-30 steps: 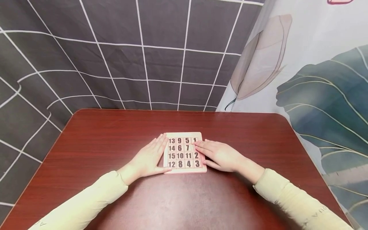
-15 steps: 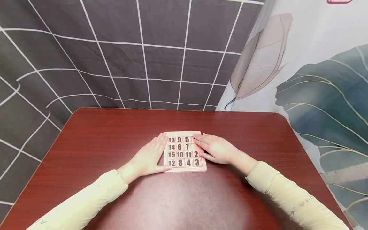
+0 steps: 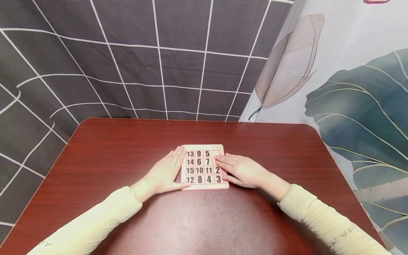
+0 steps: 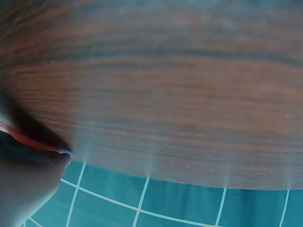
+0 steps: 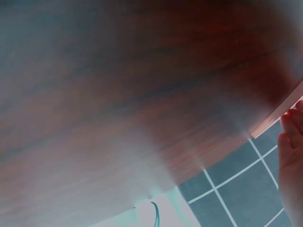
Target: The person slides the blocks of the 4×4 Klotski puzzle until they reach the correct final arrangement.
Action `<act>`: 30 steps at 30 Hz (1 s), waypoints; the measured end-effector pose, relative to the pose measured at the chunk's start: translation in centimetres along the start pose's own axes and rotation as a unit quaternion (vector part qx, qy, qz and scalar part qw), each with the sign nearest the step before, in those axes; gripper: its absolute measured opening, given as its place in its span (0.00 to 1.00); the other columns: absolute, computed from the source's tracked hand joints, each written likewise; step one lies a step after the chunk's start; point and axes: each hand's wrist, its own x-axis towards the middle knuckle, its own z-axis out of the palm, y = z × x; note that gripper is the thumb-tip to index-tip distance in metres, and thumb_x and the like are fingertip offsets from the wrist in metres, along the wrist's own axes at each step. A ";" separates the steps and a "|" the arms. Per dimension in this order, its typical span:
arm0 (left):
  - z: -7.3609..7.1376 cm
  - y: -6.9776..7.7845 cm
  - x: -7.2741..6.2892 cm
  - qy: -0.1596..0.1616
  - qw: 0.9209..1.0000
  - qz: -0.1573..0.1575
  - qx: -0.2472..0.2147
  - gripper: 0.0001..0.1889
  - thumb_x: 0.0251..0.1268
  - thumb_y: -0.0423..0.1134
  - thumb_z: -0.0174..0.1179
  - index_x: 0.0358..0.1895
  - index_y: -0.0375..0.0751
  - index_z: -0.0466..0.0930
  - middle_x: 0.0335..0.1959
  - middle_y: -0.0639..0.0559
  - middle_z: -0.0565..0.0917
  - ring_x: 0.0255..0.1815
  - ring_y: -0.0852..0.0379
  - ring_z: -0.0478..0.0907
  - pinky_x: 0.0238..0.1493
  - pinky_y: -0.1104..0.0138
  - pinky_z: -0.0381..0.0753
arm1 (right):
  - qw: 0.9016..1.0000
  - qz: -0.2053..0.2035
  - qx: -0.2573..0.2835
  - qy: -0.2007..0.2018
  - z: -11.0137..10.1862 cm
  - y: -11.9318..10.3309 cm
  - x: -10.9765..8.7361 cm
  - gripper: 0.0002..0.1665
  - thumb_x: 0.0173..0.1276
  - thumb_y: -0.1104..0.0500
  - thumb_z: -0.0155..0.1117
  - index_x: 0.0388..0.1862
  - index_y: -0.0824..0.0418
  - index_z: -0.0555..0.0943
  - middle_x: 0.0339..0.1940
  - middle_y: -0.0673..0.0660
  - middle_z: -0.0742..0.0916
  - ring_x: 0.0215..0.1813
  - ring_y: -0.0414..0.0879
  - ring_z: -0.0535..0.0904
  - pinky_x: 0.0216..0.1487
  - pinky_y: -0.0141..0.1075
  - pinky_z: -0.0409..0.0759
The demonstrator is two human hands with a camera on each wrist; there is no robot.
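From my seat, the head view shows me a number puzzle (image 3: pixel 204 166) lying flat on the table (image 3: pixel 143 141), between two hands. The left hand (image 3: pixel 166 174) lies along the puzzle's left edge, fingers straight, thumb spread onto the lower left corner. The right hand (image 3: pixel 243 170) has straight fingers too; its fingertips rest on the right column, covering the spot beside the 7, with the thumb at the right edge. A pale gap sits at the upper right corner, after 13, 9 and 5. A checked curtain (image 3: pixel 134 63) hangs behind, a leaf-print curtain (image 3: pixel 350 81) at right.

On the left wrist view I get mostly table and a dim bit of hand; I cannot tell its pose there. On the right wrist view, fingers appear beside the puzzle's rim.
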 end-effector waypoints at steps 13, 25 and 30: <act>-0.2 0.0 -0.1 -0.004 1.000 -0.001 -0.010 0.60 0.65 0.69 0.64 0.81 0.21 0.55 0.84 0.27 0.58 0.87 0.35 0.56 0.86 0.48 0.63 | 1.000 0.006 0.002 -0.019 0.7 1.5 2.9 0.32 0.78 0.50 0.64 0.75 0.62 0.78 0.76 0.58 0.81 0.78 0.52 0.77 0.80 0.47 0.75; -0.1 -0.1 0.0 -0.010 1.000 -0.003 -0.013 0.60 0.66 0.69 0.64 0.82 0.22 0.54 0.84 0.27 0.58 0.87 0.36 0.56 0.86 0.49 0.62 | 0.999 0.019 -0.001 -0.030 0.0 1.5 3.0 0.30 0.78 0.51 0.64 0.74 0.64 0.78 0.75 0.59 0.82 0.77 0.55 0.78 0.78 0.50 0.77; -0.1 -0.1 0.0 -0.011 1.000 -0.003 -0.008 0.59 0.66 0.70 0.63 0.82 0.22 0.54 0.84 0.27 0.58 0.87 0.36 0.56 0.86 0.49 0.62 | 1.000 0.020 -0.001 -0.020 0.0 2.0 2.0 0.30 0.78 0.51 0.65 0.73 0.65 0.79 0.75 0.60 0.82 0.77 0.56 0.78 0.77 0.51 0.77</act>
